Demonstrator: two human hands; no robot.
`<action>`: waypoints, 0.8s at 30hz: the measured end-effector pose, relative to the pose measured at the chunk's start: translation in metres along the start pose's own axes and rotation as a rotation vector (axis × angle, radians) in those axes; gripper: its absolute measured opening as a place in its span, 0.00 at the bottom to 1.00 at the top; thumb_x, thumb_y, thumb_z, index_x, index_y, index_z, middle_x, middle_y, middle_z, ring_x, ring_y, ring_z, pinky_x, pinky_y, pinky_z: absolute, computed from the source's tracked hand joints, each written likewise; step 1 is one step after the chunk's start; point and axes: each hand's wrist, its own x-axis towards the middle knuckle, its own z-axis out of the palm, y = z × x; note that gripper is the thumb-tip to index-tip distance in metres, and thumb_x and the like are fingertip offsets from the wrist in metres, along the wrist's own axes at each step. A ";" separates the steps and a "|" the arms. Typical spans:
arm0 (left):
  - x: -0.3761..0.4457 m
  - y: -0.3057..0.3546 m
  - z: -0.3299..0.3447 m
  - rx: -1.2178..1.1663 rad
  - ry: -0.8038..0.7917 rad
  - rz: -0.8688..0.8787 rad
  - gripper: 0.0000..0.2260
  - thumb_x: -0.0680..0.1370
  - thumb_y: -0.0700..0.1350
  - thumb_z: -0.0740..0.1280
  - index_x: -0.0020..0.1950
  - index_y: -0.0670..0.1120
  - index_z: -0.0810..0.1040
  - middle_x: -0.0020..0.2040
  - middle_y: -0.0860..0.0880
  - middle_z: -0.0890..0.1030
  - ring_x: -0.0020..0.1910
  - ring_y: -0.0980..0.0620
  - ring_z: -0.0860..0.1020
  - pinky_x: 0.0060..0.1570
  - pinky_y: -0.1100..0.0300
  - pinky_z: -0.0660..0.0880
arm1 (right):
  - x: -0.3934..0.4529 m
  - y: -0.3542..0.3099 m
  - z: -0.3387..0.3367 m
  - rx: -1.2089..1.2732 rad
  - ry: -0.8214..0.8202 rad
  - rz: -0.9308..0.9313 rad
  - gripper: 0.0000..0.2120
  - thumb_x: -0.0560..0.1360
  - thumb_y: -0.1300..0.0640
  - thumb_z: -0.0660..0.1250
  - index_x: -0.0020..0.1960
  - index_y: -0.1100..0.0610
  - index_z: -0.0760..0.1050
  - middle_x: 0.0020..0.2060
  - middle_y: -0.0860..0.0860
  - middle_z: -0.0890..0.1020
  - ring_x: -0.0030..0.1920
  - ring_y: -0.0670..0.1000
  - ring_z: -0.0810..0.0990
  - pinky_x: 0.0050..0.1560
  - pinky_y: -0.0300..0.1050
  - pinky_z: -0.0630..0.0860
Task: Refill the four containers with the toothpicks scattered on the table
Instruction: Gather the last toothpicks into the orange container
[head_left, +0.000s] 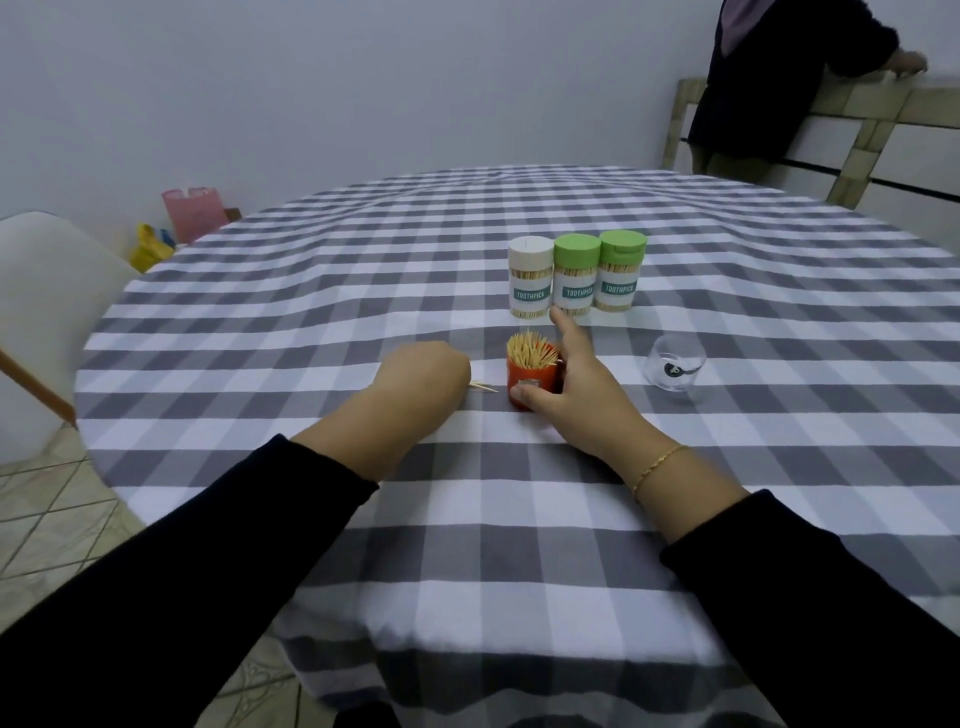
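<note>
Round table (519, 519) w/ gray-white check cloth fills most of the frame. Ctr of frame: orange container (532, 382), upright, packed w/ toothpicks (531, 349) standing tips up, no lid on. Right hand (569, 374) holds it: thumb on the near lower side, fingers round the right side, index finger stretched up toward the trio behind. So right grip = grasping the orange container. Left hand (423, 382) sits just left of it, knuckles up, fingers curled down on the cloth over a few loose toothpicks (482, 386), whose ends poke out to its right; whether that grip pinches them, cannot tell.

Just above ctr: three lidded "TOOTHPICK" containers in a row, touching side by side, all full – white-lid container (530, 278) left, green-lid container (575, 277) mid, second green-lid container (619, 273) right. Right of the orange one, apart from it: clear dome lid (674, 370) on the cloth.

Upper right: another person's dark sleeve (769, 78), hand on a tiled ledge (862, 101). Left edge: white chair (47, 312).
</note>
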 end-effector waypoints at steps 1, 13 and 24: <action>0.000 0.002 -0.001 0.030 0.002 0.005 0.10 0.80 0.42 0.63 0.59 0.43 0.79 0.47 0.47 0.75 0.43 0.48 0.75 0.43 0.59 0.73 | 0.000 0.000 0.000 0.000 0.000 -0.002 0.43 0.73 0.56 0.71 0.77 0.47 0.45 0.73 0.50 0.63 0.70 0.51 0.66 0.65 0.42 0.65; -0.004 -0.014 0.011 -0.917 0.456 -0.264 0.12 0.82 0.49 0.61 0.55 0.47 0.83 0.47 0.48 0.83 0.43 0.48 0.79 0.48 0.53 0.78 | -0.001 0.001 -0.004 -0.042 -0.040 -0.001 0.39 0.74 0.54 0.70 0.77 0.47 0.50 0.72 0.49 0.65 0.70 0.52 0.67 0.67 0.42 0.63; -0.013 0.021 -0.024 -1.786 0.341 -0.068 0.07 0.79 0.45 0.67 0.54 0.48 0.82 0.43 0.62 0.81 0.44 0.71 0.74 0.59 0.59 0.59 | -0.001 0.000 -0.005 0.003 -0.047 0.002 0.38 0.74 0.54 0.71 0.77 0.49 0.53 0.72 0.49 0.66 0.70 0.50 0.67 0.66 0.38 0.62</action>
